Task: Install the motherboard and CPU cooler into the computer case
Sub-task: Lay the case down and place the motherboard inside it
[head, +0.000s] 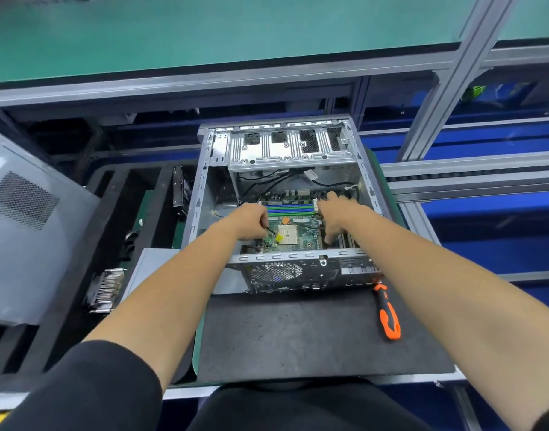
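A: Where's the board (293, 236) sitting?
B: We're seeing it lying flat inside the open case (204, 181), on the mat (298, 337).
A: Hands?
B: We're curling our left hand (251, 223) round a thin dark tool by the socket (288, 235). Our right hand (337, 217) is spreading, fingers pressing the board's right edge.
A: Cooler (107, 290)?
B: Left of the case. Screwdriver (389, 311) lying right, on the mat.

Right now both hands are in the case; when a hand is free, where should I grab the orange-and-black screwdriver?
Take the screwdriver by its thick orange handle, coming from above with the right hand. It lies flat on the dark mat to the right of the case, handle end nearest you, tip end pointing toward the case corner. The handle's sides look unobstructed, so fingers can probably wrap round it.
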### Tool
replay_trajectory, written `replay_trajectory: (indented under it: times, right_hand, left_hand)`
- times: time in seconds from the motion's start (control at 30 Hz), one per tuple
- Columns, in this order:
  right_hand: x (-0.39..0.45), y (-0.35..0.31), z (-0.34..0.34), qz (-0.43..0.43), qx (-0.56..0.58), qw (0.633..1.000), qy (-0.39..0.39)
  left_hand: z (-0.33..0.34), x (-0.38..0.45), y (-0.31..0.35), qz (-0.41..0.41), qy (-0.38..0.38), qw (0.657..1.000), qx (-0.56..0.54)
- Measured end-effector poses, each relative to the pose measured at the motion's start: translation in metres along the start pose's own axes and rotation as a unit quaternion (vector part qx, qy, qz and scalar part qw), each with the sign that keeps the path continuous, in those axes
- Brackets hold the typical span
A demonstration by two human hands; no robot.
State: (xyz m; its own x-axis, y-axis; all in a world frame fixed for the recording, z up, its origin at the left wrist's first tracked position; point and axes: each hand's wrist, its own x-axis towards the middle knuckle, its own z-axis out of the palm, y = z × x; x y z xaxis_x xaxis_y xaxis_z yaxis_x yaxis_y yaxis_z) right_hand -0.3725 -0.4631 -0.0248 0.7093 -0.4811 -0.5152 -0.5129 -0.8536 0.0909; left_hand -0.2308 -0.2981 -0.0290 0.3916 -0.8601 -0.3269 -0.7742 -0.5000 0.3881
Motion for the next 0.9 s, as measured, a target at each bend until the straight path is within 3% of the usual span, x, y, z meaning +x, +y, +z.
replay_trajectory:
  times: [0.17,0.57,0.9]
  right_hand:
    - [0.0062,0.0033,0.0022,0.017,-0.005,1.0,-0.015]
    - [0.008,0.0,0.0042,-0.002,-0.049,0.999,0.008]
    - [0.0041,0.0007,-0.0022,-0.027,-0.064,0.997,0.029]
  left_hand:
    - [0.0034,0.0013,-0.0003,-0.014,-0.056,0.998,0.031]
    - [0.0043,0.0028,-0.001,-0.048,-0.051,0.996,0.048]
    - [0.0019,0.0045,-0.0086,-0.072,-0.048,0.996,-0.025]
